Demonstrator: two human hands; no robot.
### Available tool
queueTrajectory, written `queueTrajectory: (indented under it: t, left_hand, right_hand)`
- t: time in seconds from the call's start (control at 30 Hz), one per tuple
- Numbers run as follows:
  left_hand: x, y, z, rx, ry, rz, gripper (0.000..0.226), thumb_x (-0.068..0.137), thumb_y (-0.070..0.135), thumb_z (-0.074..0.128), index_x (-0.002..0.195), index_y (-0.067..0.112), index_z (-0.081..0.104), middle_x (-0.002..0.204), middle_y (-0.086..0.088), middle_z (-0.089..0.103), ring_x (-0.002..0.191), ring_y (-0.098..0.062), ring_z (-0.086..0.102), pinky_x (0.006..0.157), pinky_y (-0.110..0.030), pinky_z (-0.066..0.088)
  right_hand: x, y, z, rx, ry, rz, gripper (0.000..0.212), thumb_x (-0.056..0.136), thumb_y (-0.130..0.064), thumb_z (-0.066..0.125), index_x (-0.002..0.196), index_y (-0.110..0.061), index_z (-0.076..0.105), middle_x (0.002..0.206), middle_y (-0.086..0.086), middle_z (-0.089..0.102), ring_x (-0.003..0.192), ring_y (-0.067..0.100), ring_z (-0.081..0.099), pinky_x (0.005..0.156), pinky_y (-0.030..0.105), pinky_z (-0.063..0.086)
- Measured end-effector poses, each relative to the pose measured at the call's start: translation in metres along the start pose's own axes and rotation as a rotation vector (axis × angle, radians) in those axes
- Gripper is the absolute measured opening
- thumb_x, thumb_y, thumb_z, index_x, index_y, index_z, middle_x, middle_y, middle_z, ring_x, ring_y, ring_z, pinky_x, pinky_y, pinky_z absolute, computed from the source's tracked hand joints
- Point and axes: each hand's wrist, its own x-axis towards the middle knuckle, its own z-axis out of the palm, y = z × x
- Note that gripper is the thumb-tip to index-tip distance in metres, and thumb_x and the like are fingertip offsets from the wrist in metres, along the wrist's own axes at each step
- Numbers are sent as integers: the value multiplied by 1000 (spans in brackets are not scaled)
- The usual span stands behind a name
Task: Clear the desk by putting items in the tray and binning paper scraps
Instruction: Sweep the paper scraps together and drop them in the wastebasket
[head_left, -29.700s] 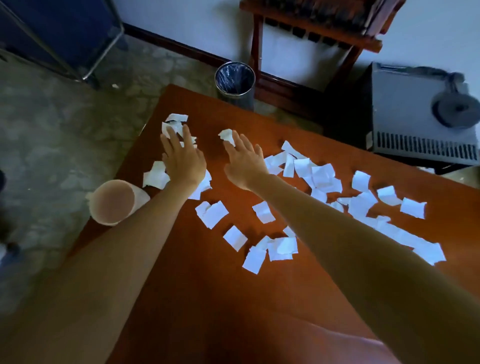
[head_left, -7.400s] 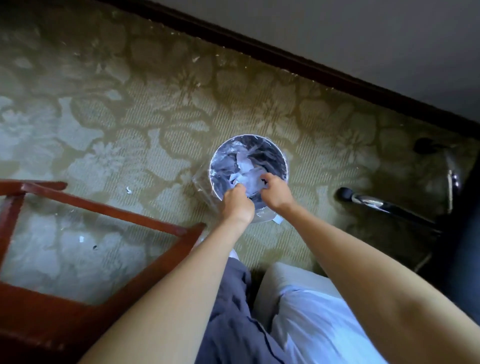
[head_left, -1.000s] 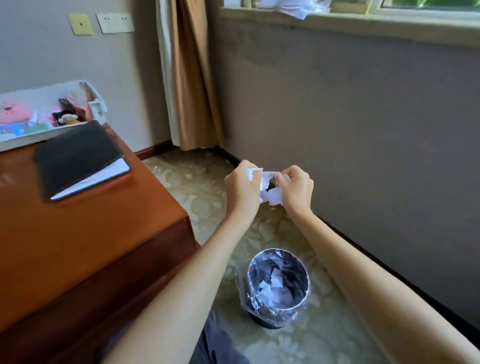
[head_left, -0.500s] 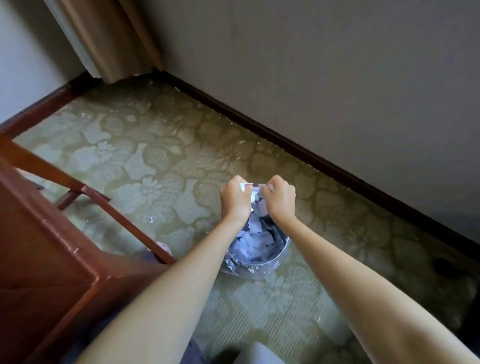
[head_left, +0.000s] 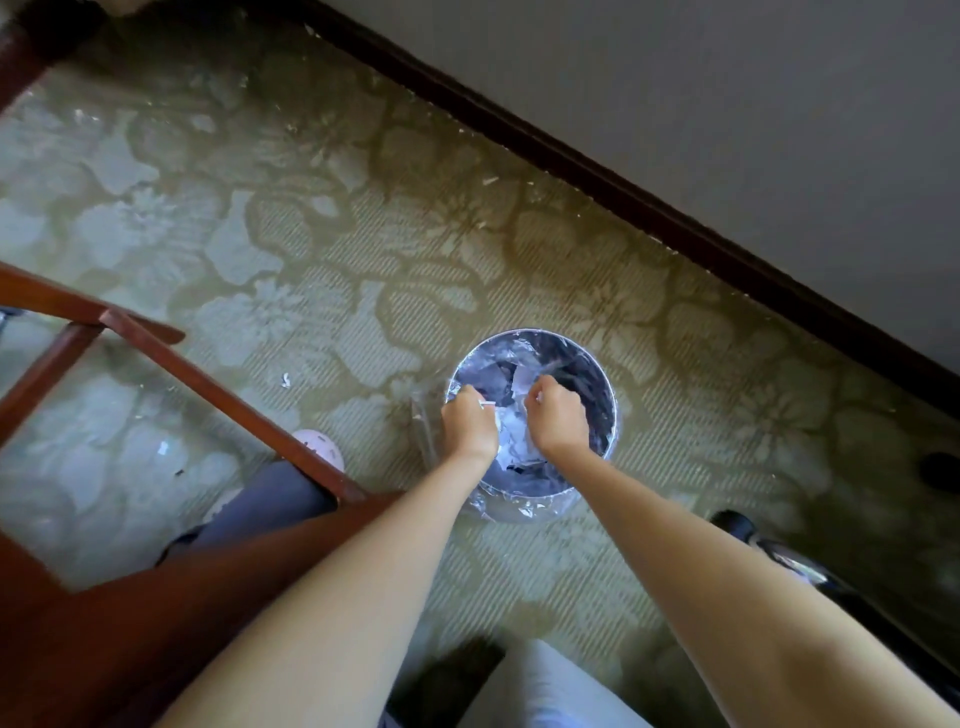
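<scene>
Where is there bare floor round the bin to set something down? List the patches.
Bare green patterned carpet lies between the round metal bin and the dark baseboard, and left of the bin up to the red-brown wooden desk brace, save one stray scrap. Crowded: the bin mouth, with white paper scraps, the left hand and the right hand over it.

One left hand (head_left: 470, 428), one right hand (head_left: 558, 421), one bin (head_left: 592, 384), several scraps (head_left: 519, 379).

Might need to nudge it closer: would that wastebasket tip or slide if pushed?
Probably slides grudgingly: the wastebasket sits on patterned carpet, which likely grips. Seems light, with paper scraps showing inside, so a high push might tip it. Its loose plastic liner looks floppy and slippery to grab.
</scene>
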Motion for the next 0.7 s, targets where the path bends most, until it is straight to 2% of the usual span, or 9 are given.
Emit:
queueTrajectory:
  t: [0.07, 0.17, 0.23, 0.37, 0.43, 0.53, 0.63, 0.7]
  left_hand:
    - [8, -3, 4, -51, -17, -44, 26, 91, 0, 43, 111, -5, 58, 118, -25, 61, 110, -36, 57, 88, -36, 44]
    - [22, -5, 12, -185, -68, -92, 24, 85, -7, 46, 105, -11, 58, 114, -30, 61, 97, -34, 63, 81, -40, 51]
    - [25, -6, 14, -299, -116, -100, 29, 82, -10, 44, 109, -7, 56, 116, -30, 60, 92, -31, 63, 83, -44, 53]
    - [10, -5, 7, -274, -198, -8, 54, 86, -10, 33, 132, 16, 45, 129, -18, 50, 116, -36, 53, 97, -41, 48]
    - [-3, -5, -2, -219, -245, 33, 65, 87, -13, 29, 142, 20, 34, 139, -15, 41, 122, -33, 47, 96, -37, 44]
    - [-20, -9, -19, -201, -315, 56, 71, 90, -14, 24, 149, 25, 19, 152, -8, 29, 129, -26, 42, 92, -30, 45]
    - [-36, -9, -37, -141, -302, 88, 71, 90, -14, 24, 149, 25, 17, 154, -7, 25, 128, -27, 43, 81, -27, 47]
    - [-48, -9, -48, -75, -279, 125, 67, 92, -12, 26, 150, 21, 17, 153, -9, 25, 131, -28, 40, 91, -30, 45]
  right_hand:
    - [3, 2, 6, 16, -30, -2, 22, 94, -7, 36, 107, 1, 51, 109, 24, 60, 98, 39, 55, 72, 36, 39]
    - [7, 5, 9, 50, -20, 4, 24, 93, -2, 35, 109, 3, 51, 119, 23, 55, 103, 39, 54, 80, 39, 43]
    - [7, 7, 8, 60, -11, 12, 26, 95, -2, 34, 115, 3, 50, 127, 21, 48, 106, 39, 52, 85, 38, 42]
    - [-1, 5, -1, 65, -3, 8, 34, 95, 3, 32, 127, 4, 41, 136, 21, 35, 111, 37, 48, 86, 30, 36]
    - [-7, 2, -7, 92, -11, -7, 38, 95, 2, 33, 133, 4, 34, 140, 21, 30, 118, 35, 43, 86, 27, 31]
    - [-22, -6, -16, 188, -34, 17, 42, 96, -6, 37, 136, 1, 29, 148, 16, 24, 120, 31, 42, 87, 27, 33]
    - [-36, -13, -26, 183, -54, 58, 41, 95, -9, 39, 134, 2, 31, 147, 16, 30, 124, 32, 42, 97, 34, 35]
    - [-49, -18, -33, 117, -83, 76, 38, 95, -10, 39, 131, 2, 34, 141, 19, 38, 124, 35, 43, 99, 37, 36]
